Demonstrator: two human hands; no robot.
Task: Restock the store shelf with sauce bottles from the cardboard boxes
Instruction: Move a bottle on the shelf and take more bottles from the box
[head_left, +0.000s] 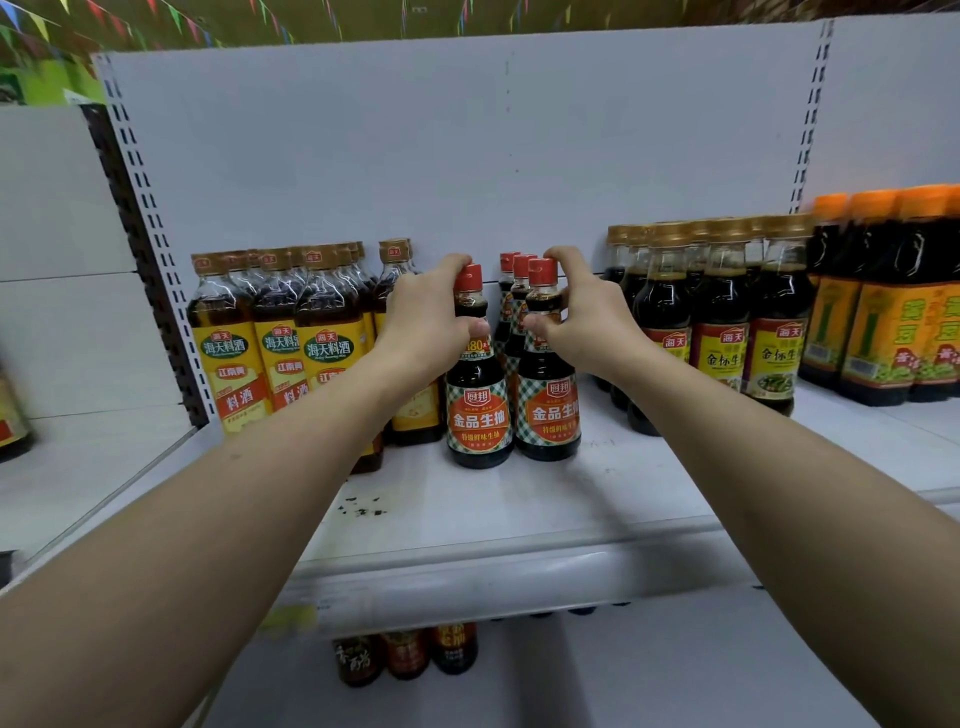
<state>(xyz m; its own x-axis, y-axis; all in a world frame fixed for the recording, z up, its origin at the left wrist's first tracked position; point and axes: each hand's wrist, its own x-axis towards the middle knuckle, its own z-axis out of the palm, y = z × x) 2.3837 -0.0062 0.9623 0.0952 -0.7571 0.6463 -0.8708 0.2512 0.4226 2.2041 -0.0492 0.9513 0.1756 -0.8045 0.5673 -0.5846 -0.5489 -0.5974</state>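
On the shelf (467, 519), sauce bottles (478, 415) in left hand (423, 317) and right hand (587, 322)

Bottle count by kind, approx. where rows overlap.
Red-cap sauce bottles (478, 415): 4 caps seen, 2 in front. Yellow-label wine bottles (228, 358): 3 in front row, more behind, no. unclear. Gold-cap soy bottles (719, 332): 3 in front, more behind. Orange-cap bottles (883, 322): min. 3. Small bottles below (408, 654): 3.

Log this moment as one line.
left hand: grips left bottle by neck | right hand: grips right bottle by neck | bottles: upright, side by side on shelf
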